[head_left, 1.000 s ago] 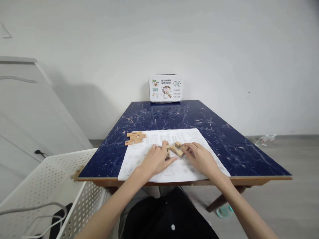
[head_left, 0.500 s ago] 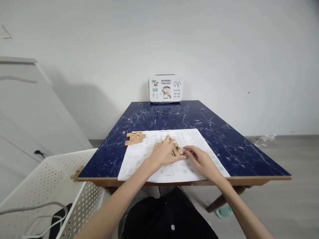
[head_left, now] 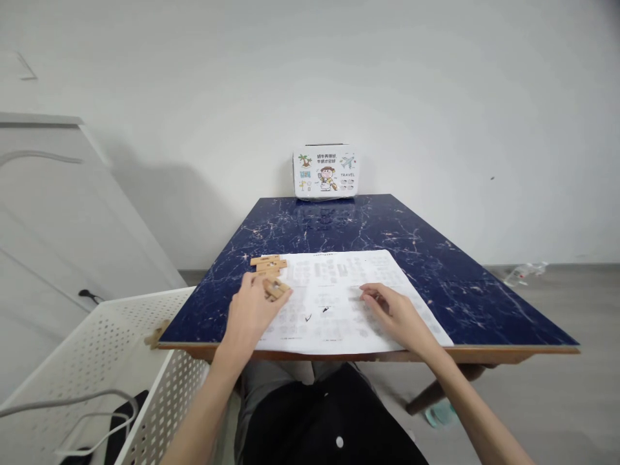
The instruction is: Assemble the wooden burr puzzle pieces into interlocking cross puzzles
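Observation:
My left hand [head_left: 252, 310] is closed around notched wooden puzzle pieces [head_left: 277, 290] at the left side of a printed paper sheet [head_left: 334, 332]. Its fingers partly hide them, so I cannot tell how many it grips. Just beyond it, several flat wooden pieces [head_left: 269, 265] lie in a stack-like row across the sheet's upper left corner. My right hand [head_left: 393, 315] rests over the right half of the paper, fingers loosely bent and apart, with nothing visible in them. Two small dark marks [head_left: 325, 309] show on the paper between the hands.
The sheet lies at the front edge of a blue marbled table [head_left: 334, 226]. A white cartoon-printed case [head_left: 325, 171] stands at the back by the wall. Left of the table is a white perforated bin [head_left: 169, 387] with cables. A clear plastic item [head_left: 526, 274] lies on the floor at right.
My left hand has moved left with the wooden pieces, from mid-sheet to beside the row. My right hand has let go and stays nearly in place. The view has shifted slightly.

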